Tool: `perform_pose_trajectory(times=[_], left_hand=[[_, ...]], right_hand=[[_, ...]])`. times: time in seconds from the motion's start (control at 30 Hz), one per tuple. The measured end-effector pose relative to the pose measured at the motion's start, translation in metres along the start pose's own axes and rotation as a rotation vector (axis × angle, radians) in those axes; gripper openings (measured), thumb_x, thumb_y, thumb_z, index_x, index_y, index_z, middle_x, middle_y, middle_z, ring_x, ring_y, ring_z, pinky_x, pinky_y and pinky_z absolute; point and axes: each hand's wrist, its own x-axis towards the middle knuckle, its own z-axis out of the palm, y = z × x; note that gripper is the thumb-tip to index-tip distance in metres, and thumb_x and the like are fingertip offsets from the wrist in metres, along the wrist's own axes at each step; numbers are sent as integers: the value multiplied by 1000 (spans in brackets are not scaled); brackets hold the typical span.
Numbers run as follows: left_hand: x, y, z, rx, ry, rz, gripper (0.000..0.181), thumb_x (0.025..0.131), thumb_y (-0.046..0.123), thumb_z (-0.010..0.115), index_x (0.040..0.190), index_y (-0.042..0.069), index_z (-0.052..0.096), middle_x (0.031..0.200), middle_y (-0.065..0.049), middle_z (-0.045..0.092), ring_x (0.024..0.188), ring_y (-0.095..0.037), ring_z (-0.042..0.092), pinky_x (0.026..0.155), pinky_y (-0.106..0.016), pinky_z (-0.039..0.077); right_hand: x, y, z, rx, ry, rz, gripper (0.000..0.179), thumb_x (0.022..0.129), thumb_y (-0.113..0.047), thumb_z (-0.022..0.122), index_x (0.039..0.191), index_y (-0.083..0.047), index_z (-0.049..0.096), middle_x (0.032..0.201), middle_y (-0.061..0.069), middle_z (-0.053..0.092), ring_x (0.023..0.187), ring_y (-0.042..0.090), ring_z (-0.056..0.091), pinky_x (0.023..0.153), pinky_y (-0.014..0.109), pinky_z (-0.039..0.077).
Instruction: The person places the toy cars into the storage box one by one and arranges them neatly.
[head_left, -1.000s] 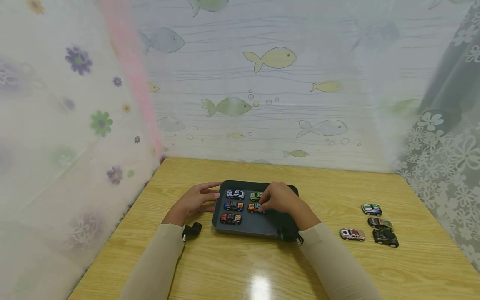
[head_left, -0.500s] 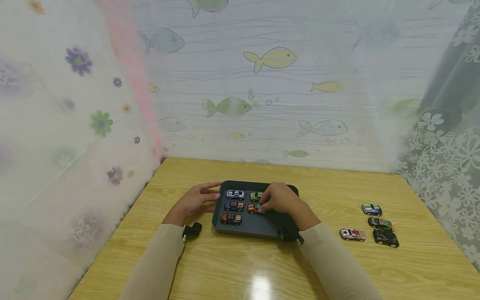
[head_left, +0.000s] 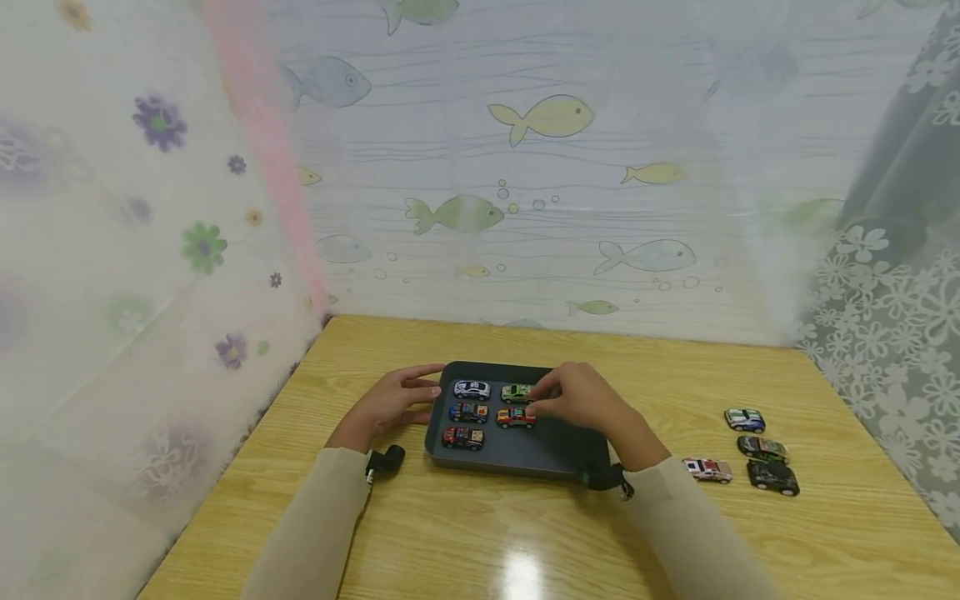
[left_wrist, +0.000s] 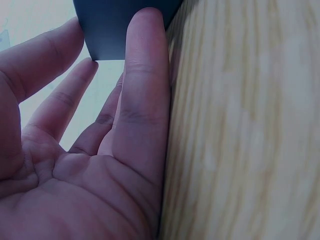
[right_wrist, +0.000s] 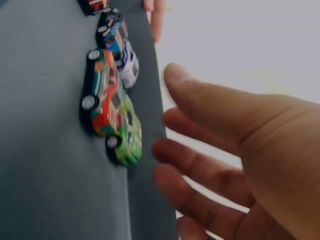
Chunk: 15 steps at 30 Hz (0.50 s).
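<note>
White sheeting with purple and green flowers (head_left: pixel 112 250) stands well left of the left fingers. Beige left sleeve (head_left: pixel 307 517); small black wrist camera (head_left: pixel 387 459) at its cuff, between the left fingers and the wearer.

Left hand (head_left: pixel 386 402): fingers extended, gripping nothing, tips against the left wall of a shallow dark-grey round-cornered tray (head_left: pixel 517 454). Left wrist view: one finger lies along the yellow wood-grain surface (head_left: pixel 450 533), tip at the tray wall.

Inside the tray, just right of the left fingers, a column of three: white toy car with dark markings (head_left: pixel 472 390) farthest from the wearer, blue toy car with orange markings (head_left: pixel 468 412) in the middle, red-and-black toy car (head_left: pixel 463 438) nearest.

Second column, just left of the right fingers: lime-green toy car (head_left: pixel 514 392), and red-orange toy car with yellow and teal trim (head_left: pixel 514 417) on its near side. Both upright on the tray floor.

Right hand (head_left: pixel 583 400) over the tray: fingers released, thumb apart from forefinger, nothing between. Whether a tip brushes either car, cannot tell.

Well right of the right fingers, on bare wood: white-and-red toy car (head_left: pixel 708 470), closest of four; white toy car with green and blue (head_left: pixel 745 420); black toy car with green and orange (head_left: pixel 762 448); all-black toy car (head_left: pixel 772 477).
</note>
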Motion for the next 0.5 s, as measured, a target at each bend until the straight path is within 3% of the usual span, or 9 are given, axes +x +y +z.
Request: perform_pose_trajectory(times=[0.33, 0.5], left_hand=[[1, -1, 0, -12, 5, -1, 53, 101, 19, 70, 150, 32, 55, 147, -15, 58, 112, -26, 72, 87, -42, 64], [0, -1, 0, -27, 3, -2, 54, 101, 17, 70, 151, 31, 55, 146, -15, 58, 111, -26, 73, 87, -42, 64]], right_hand=[[-39, 28, -19, -2, 124, -86, 27, 90, -35, 81, 115, -23, 81, 100, -9, 72, 77, 9, 59, 62, 27, 50], [-62, 43, -29, -66, 183, -83, 28, 88, -37, 83, 113, -26, 81, 95, -16, 69, 85, 9, 60, 68, 27, 51]])
